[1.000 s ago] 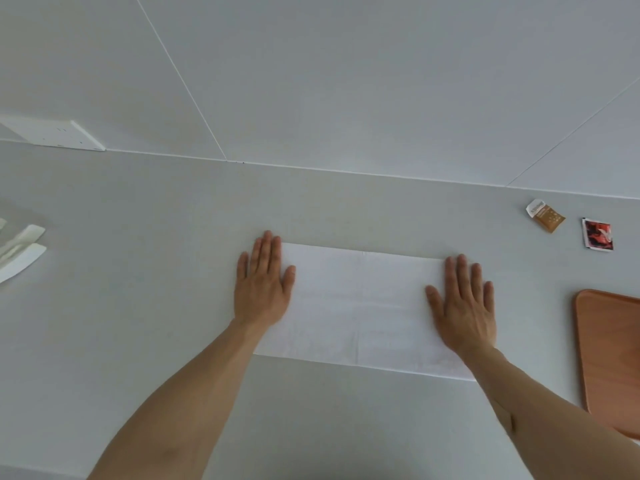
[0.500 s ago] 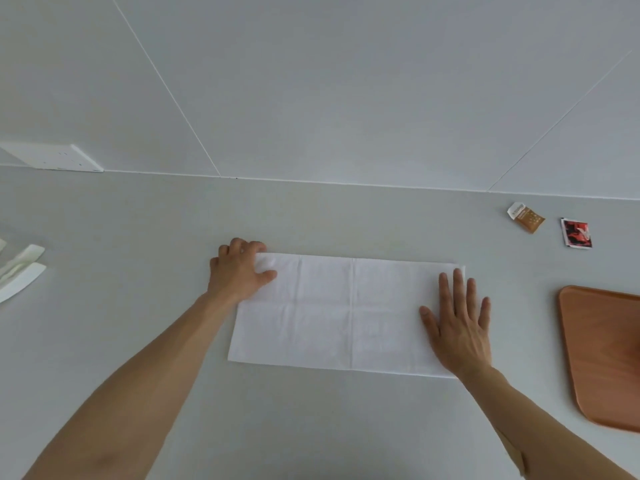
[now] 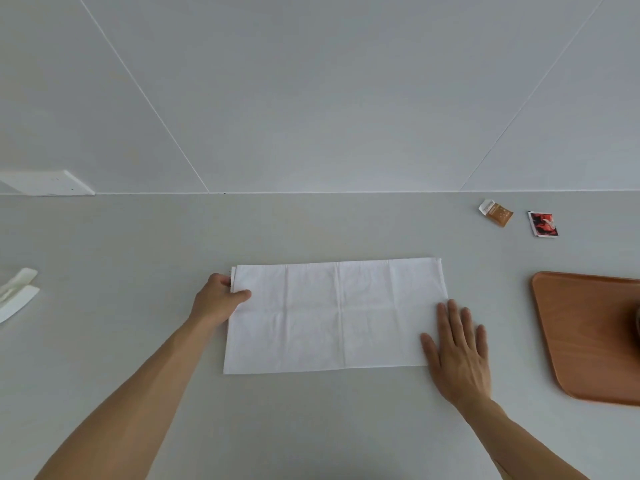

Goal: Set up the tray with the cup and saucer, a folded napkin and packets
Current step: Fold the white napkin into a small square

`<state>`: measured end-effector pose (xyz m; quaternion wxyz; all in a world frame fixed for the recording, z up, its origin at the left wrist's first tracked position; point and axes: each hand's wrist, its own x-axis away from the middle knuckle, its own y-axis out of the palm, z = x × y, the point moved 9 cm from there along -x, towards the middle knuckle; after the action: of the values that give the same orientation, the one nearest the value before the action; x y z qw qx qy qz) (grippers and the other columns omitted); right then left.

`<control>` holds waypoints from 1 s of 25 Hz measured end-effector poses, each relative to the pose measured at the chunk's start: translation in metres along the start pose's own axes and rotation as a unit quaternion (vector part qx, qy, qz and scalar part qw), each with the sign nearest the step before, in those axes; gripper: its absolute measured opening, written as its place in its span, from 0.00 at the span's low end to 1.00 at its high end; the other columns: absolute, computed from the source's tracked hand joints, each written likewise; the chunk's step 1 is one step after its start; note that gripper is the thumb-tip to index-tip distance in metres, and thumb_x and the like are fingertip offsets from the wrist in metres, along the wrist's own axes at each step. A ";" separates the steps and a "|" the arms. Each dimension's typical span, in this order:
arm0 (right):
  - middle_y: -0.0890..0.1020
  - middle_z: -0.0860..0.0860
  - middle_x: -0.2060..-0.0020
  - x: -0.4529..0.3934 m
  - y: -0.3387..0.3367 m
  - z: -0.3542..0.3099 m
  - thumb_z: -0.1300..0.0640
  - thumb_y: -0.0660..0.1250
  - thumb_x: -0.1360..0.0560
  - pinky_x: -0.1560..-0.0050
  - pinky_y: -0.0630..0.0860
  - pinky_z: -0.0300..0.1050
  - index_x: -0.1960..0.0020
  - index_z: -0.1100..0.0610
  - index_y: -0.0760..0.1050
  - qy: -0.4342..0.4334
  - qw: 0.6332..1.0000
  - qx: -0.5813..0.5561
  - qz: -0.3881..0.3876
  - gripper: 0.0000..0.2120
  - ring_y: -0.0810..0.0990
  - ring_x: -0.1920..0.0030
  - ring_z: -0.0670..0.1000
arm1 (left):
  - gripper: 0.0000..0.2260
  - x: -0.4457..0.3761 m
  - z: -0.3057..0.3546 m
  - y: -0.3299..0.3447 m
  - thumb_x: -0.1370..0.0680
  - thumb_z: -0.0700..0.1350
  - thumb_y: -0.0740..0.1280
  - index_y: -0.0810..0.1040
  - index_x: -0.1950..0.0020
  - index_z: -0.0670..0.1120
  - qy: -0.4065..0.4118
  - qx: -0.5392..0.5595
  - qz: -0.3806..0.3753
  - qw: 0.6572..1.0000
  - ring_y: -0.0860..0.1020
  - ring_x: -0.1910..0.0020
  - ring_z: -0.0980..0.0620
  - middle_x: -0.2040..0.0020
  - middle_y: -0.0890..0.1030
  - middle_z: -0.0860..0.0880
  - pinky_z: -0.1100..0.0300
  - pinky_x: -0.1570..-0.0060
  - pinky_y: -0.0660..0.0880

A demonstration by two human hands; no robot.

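Grey tabletop (image 3: 138, 237): white rectangular paper napkin (image 3: 336, 313) pinched by left hand (image 3: 218, 299), pinned under flat, spread right hand (image 3: 457, 351); skewed fold likely if pin slips.

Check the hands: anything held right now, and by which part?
Left hand pinches the napkin at its far-left corner. Right hand lies flat on the napkin's near-right corner, gripping nothing.
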<state>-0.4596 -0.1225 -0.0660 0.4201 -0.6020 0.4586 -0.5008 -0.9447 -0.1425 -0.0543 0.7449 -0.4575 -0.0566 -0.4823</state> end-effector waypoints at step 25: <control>0.58 0.49 0.22 -0.007 -0.019 0.053 0.40 0.45 0.21 0.26 0.42 0.68 0.23 0.46 0.58 -0.013 0.999 -0.034 0.029 0.29 0.50 0.21 0.53 | 0.09 0.154 0.212 0.133 0.30 0.42 0.69 0.74 0.52 0.47 0.139 0.133 -0.154 0.969 0.76 0.75 0.49 0.69 0.80 0.47 0.61 0.79 0.68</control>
<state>-0.4055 -0.1089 -0.0569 0.4195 -0.6086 0.4871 -0.4651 -0.6857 -0.0741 0.0652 0.7165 -0.2687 -0.0855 -0.6381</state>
